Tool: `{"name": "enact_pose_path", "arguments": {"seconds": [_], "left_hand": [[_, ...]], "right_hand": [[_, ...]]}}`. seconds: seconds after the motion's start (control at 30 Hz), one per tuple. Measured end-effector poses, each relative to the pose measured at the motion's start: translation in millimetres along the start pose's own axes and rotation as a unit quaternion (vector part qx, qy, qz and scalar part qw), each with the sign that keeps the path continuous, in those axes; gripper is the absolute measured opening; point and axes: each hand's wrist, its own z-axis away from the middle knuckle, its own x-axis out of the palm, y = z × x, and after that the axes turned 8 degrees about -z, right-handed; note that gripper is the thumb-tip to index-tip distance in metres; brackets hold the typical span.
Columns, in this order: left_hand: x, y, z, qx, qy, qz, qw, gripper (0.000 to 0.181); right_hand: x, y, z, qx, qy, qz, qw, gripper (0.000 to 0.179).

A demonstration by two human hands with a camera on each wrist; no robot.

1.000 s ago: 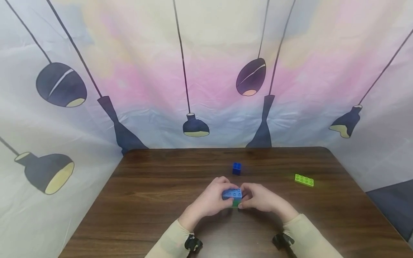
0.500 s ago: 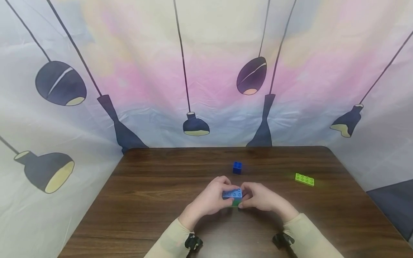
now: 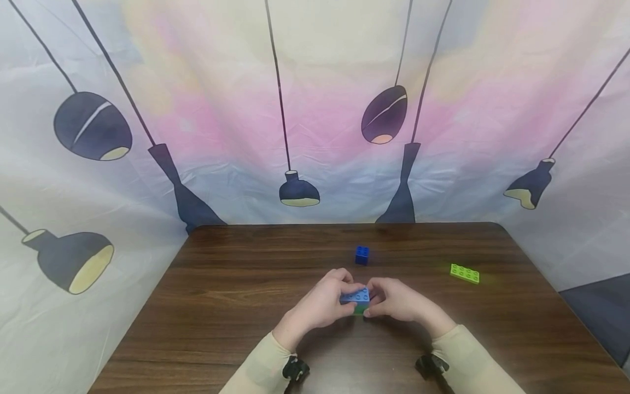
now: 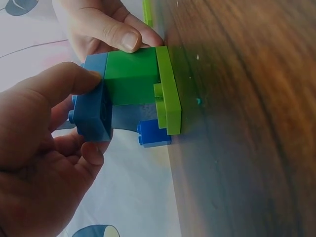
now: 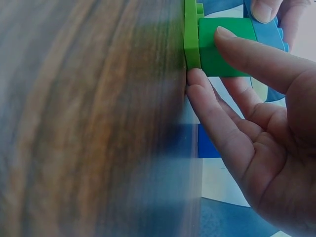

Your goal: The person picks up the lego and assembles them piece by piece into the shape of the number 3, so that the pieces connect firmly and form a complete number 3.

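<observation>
A stack of toy building bricks stands on the table between both hands. Its base is a thin lime plate [image 4: 171, 101] with studs, lying on the wood. A green brick [image 4: 131, 76] sits on the plate's right end, and a light blue brick [image 3: 357, 296] lies across the top, overhanging to the left above bare plate studs. My left hand [image 3: 322, 298] grips the light blue brick, thumb on the near side and fingers on the far side. My right hand [image 3: 398, 301] pinches the green brick, thumb on its near face, other fingertips low by the plate's end.
Behind the stack stands a small dark blue brick [image 3: 362, 255] with studs up. Farther right lies another lime plate [image 3: 465, 273] with studs. The brown wooden table [image 3: 236, 290] ends at a hanging cloth [image 3: 221, 109] printed with lamps.
</observation>
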Motion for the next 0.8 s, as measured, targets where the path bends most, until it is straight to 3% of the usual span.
{"name": "enact_pose_path", "arguments": {"seconds": [0.57,0.8], "left_hand": [[-0.8,-5.7,1.1,-0.019,-0.011,0.030,0.9993,0.044],[-2.4,0.0,0.4,0.001,-0.014,-0.017,0.9998,0.042]], "right_hand": [[0.5,0.7,-2.7,-0.004,0.000,0.005,1.0000,0.027],[1.2,0.1,-1.5,-0.005,-0.001,0.006,1.0000,0.026]]}}
